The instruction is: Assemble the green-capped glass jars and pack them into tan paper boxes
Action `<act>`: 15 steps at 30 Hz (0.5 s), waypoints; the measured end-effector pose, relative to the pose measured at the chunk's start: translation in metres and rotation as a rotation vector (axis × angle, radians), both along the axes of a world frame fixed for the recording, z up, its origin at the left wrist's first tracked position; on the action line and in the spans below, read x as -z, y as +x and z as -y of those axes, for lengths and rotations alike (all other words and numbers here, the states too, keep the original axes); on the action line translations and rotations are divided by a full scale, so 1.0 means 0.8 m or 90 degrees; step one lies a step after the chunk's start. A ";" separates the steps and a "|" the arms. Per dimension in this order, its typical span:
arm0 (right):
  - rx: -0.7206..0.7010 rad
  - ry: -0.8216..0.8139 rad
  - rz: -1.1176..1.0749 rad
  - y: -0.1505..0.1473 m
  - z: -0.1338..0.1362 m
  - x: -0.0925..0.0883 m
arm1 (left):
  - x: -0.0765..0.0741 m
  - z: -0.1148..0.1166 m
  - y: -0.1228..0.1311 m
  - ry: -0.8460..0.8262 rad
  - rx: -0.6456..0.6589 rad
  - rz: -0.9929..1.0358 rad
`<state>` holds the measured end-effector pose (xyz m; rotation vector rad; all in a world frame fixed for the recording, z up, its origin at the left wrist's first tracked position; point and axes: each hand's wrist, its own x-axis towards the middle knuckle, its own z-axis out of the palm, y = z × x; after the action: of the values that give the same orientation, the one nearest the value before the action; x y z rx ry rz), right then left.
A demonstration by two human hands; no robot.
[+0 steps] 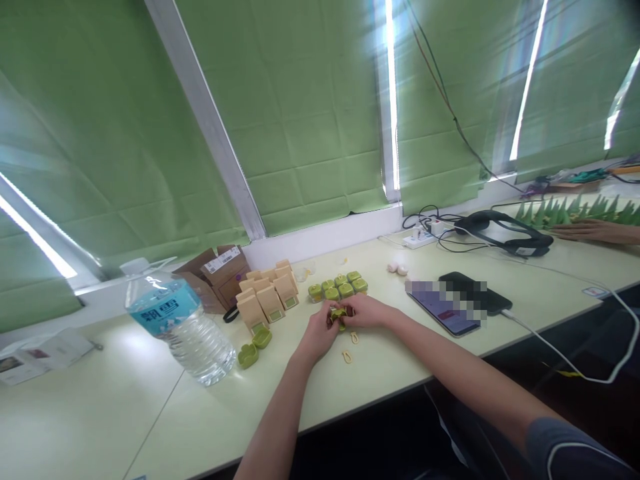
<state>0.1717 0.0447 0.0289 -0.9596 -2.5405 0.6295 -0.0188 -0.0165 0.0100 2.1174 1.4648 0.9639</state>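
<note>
Both hands, left (320, 328) and right (364, 311), pinch a small, light, rigid-looking green case (339, 315) by its edges, just before the case rows (338, 287).

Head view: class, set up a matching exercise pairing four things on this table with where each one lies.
Things:
1. clear plastic water bottle with blue label
2. black smartphone with lit screen
3. tan cardboard packets
4. small green plastic case

Places:
A. between the left hand and right hand
B. right of the hands, cable plugged in
C. lying on its side at the left
D. standing in rows beside the brown box

Pairs: 1-C, 2-B, 3-D, 4-A
</note>
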 end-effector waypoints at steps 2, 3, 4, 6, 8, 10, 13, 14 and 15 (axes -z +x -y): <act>0.000 0.004 0.001 0.000 0.000 0.000 | 0.001 -0.001 0.000 0.000 0.000 -0.001; 0.000 0.006 0.003 -0.001 -0.001 0.001 | 0.001 -0.001 0.000 0.002 0.000 -0.002; -0.001 0.008 0.005 -0.001 -0.001 0.001 | 0.001 -0.001 0.000 0.003 0.000 -0.003; -0.006 0.012 0.008 -0.001 -0.001 0.000 | 0.001 -0.001 0.000 0.004 0.005 -0.001; -0.012 0.014 0.009 -0.001 -0.001 0.000 | 0.001 -0.001 0.000 0.001 0.009 0.003; -0.022 0.015 0.005 0.000 -0.001 0.000 | 0.001 -0.001 0.000 -0.001 0.005 0.004; -0.034 0.015 -0.004 0.001 -0.002 0.001 | 0.001 -0.001 0.000 0.000 0.002 0.007; -0.034 0.015 -0.007 0.001 -0.002 0.001 | 0.001 -0.001 0.000 0.000 0.003 0.008; -0.034 0.014 -0.009 0.001 -0.003 0.002 | 0.001 -0.002 -0.001 -0.001 0.003 0.008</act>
<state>0.1722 0.0467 0.0275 -0.8797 -2.5634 0.6194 -0.0192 -0.0152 0.0090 2.1101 1.4529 0.9716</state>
